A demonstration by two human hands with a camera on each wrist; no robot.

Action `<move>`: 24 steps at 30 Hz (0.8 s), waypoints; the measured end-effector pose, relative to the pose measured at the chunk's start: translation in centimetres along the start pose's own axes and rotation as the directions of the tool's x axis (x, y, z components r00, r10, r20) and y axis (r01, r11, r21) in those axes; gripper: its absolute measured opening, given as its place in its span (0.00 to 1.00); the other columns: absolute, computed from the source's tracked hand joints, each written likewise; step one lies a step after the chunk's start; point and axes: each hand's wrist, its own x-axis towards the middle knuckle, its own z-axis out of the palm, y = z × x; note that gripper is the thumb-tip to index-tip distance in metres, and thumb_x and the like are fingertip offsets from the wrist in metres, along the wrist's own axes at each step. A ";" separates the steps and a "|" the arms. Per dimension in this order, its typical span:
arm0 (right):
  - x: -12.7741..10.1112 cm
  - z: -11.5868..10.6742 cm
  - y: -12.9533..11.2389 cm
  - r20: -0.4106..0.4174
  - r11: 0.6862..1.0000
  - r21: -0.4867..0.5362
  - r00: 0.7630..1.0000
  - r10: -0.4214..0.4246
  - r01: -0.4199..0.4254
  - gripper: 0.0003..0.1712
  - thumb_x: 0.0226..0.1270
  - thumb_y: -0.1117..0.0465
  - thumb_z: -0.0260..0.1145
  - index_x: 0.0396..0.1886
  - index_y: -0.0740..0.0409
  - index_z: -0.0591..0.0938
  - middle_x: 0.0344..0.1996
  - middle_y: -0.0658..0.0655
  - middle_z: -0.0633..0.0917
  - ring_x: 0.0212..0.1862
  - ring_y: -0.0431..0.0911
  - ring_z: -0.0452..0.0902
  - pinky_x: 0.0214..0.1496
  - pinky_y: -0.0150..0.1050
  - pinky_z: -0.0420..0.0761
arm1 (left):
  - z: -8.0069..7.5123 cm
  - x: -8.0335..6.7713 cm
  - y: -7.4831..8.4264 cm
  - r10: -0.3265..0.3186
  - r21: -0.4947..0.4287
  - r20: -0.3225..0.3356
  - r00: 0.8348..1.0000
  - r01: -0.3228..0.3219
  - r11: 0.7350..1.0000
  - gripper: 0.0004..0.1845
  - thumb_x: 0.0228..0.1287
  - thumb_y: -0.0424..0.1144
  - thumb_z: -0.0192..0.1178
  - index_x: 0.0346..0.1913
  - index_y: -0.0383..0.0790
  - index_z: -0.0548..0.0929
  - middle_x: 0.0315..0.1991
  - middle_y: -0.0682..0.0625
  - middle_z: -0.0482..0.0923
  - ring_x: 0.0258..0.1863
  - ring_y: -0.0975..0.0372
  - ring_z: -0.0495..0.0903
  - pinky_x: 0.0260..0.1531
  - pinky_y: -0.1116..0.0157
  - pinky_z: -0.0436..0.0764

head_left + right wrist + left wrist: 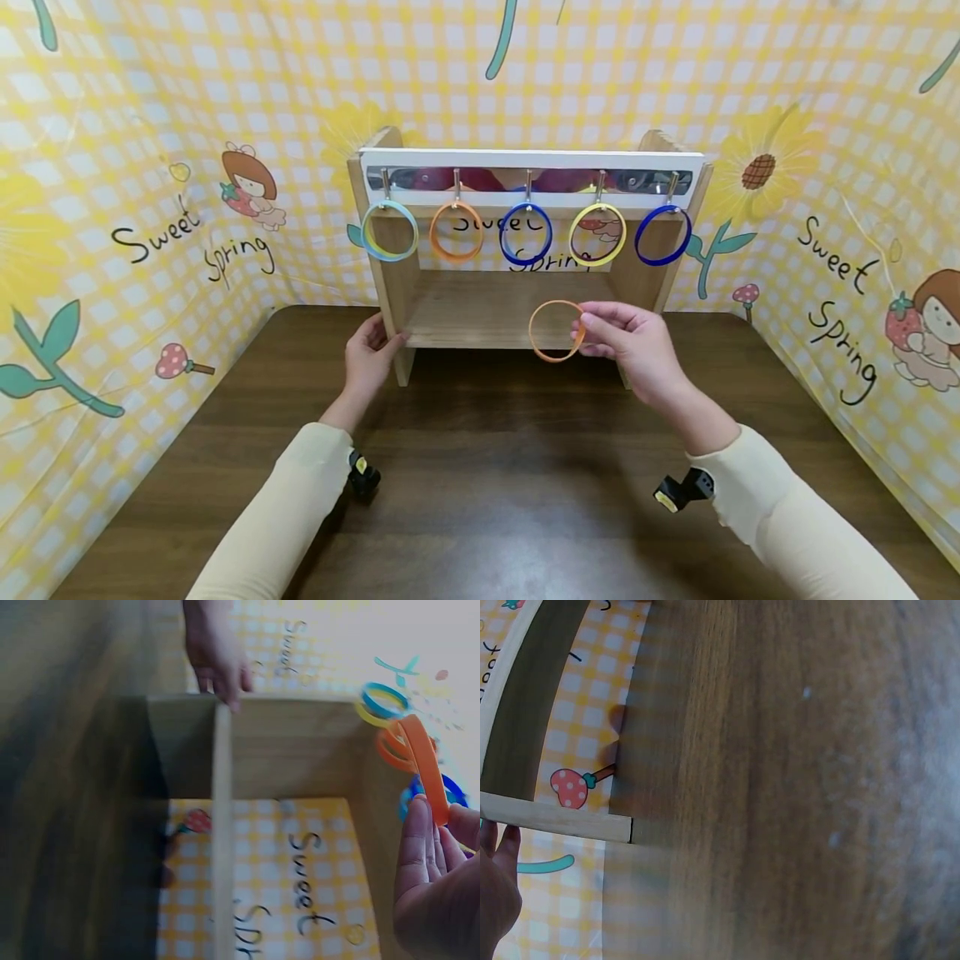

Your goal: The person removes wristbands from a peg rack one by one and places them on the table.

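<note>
We had the right hand (633, 342) pinching the orange ring (557, 331) at frame centre, upright, face toward us; hook rail (528, 179) sat directly above it, five rings hung there; left hand (369, 354) lay flat against the wooden rack (393, 283), lower-left post, fingers relaxed; right hand nearer.

We reach forward with both arms, cream sleeves drawn to the wrists and a small camera strapped under each. Our left hand (369, 354) extends ahead with its fingers (381, 327) loosely curved and the thumb pressed forward, resting against what stands before it. Our right hand (628, 341) is raised slightly higher, palm turned left, its fingers (417, 844) bunched together with the thumb in a pinch.
</note>
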 end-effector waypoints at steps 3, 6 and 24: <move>-0.2 0.6 1.2 0.008 0.999 -0.024 0.999 0.035 -0.035 0.06 0.69 0.68 0.64 0.39 0.56 0.86 0.33 0.56 0.88 0.36 0.46 0.85 0.39 0.40 0.84 | 0.0 0.0 -0.1 0.001 -0.005 -0.001 1.000 -0.001 1.000 0.25 0.63 0.26 0.64 0.63 0.26 0.73 0.57 0.32 0.75 0.57 0.46 0.74 0.48 0.70 0.77; -0.5 1.3 2.3 0.013 0.997 -0.042 0.998 0.063 -0.063 0.06 0.69 0.68 0.63 0.43 0.62 0.84 0.33 0.56 0.87 0.37 0.46 0.85 0.41 0.41 0.84 | 0.0 0.1 -0.2 0.003 -0.014 -0.002 1.000 -0.003 1.000 0.25 0.63 0.26 0.64 0.62 0.26 0.73 0.56 0.32 0.75 0.57 0.46 0.74 0.50 0.65 0.76; -1.3 5.4 8.2 0.046 0.974 -0.104 0.978 0.206 -0.200 0.13 0.67 0.72 0.63 0.48 0.76 0.80 0.34 0.66 0.86 0.36 0.48 0.84 0.38 0.42 0.84 | 0.1 0.0 0.0 0.022 0.004 -0.011 1.000 -0.022 1.000 0.24 0.63 0.26 0.64 0.61 0.25 0.73 0.55 0.31 0.76 0.56 0.44 0.74 0.53 0.59 0.76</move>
